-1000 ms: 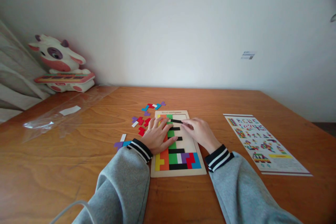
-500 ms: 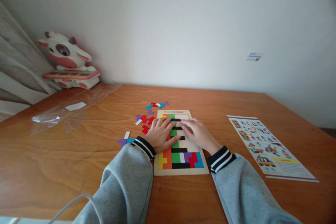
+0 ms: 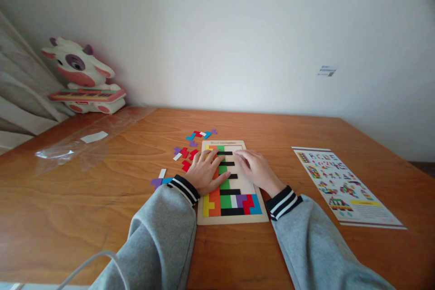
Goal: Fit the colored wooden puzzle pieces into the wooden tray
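Note:
A wooden tetromino puzzle board (image 3: 233,221) lies in front of me, partly filled with coloured pieces. Over its left part rests my left hand (image 3: 205,172), open with fingers spread across yellow, orange and green pieces. My right hand (image 3: 258,171) is over the right side, its fingers loosely bent and no piece visible in it. Its fingertips are just right of the upper black bar piece (image 3: 224,153). Several black bars stretch from the green column (image 3: 223,184) into the bare tray area. Red, blue, purple and white pieces fill part of the near end.
Loose pieces, among them a red piece (image 3: 186,166) and a purple piece (image 3: 156,183), lie left of the board. An instruction sheet (image 3: 346,186) is on the right. Clear plastic wrapping (image 3: 64,147) and a cow-shaped toy keyboard (image 3: 86,96) sit at the back left.
My right hand has drawn slightly back from the end of the upper black bar. The left hand stays spread on the board. The whole view has shifted a little.

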Demonstrator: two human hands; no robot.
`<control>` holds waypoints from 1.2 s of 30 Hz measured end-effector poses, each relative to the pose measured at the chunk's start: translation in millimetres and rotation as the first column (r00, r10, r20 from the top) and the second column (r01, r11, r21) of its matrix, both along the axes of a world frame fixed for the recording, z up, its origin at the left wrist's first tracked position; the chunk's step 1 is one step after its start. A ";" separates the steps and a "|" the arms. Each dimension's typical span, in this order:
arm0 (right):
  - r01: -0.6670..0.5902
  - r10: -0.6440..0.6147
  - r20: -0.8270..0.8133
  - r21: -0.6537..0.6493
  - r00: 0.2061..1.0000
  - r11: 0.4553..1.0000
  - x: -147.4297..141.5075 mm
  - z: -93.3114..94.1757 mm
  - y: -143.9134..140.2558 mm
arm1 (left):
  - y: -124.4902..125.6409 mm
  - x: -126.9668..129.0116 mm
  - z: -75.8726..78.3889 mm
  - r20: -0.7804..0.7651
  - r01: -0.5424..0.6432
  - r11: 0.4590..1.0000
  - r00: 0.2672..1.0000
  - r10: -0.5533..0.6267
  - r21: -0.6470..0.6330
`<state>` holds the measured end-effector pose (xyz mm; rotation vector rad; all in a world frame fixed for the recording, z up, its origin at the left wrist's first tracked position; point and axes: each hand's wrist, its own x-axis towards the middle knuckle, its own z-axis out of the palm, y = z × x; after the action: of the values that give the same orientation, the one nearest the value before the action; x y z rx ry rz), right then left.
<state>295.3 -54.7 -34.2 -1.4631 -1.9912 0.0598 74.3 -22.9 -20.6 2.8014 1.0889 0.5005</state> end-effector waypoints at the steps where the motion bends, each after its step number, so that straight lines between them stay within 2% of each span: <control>1: -0.005 0.005 -0.006 -0.005 1.000 1.000 -0.1 0.0 -0.1 | 0.6 -0.2 -0.4 0.003 -0.002 1.000 1.000 0.002 -0.003; 13: -0.053 0.052 -0.028 -0.040 0.998 0.998 -5.5 5.1 -3.4 | 6.8 -4.3 -4.3 0.002 0.008 0.999 1.000 -0.008 -0.038; 19: -0.069 0.068 -0.043 -0.029 0.997 0.997 -6.2 1.8 -3.8 | 9.2 -5.2 -3.2 0.030 -0.002 0.997 1.000 0.004 -0.078; 30: 0.023 -0.028 -0.073 -0.072 0.997 0.997 -8.8 9.6 -10.7 | 11.8 -6.6 -2.5 0.039 -0.013 0.997 0.999 0.015 -0.076; 36: 0.027 -0.029 -0.130 -0.019 0.991 0.999 -7.3 6.8 -7.1 | 14.3 -6.4 -3.2 0.099 -0.004 0.999 0.995 0.009 -0.051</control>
<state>288.1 -61.8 -27.3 -1.4591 -1.8691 0.1568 67.8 -8.6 -23.8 2.6986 1.0748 0.5974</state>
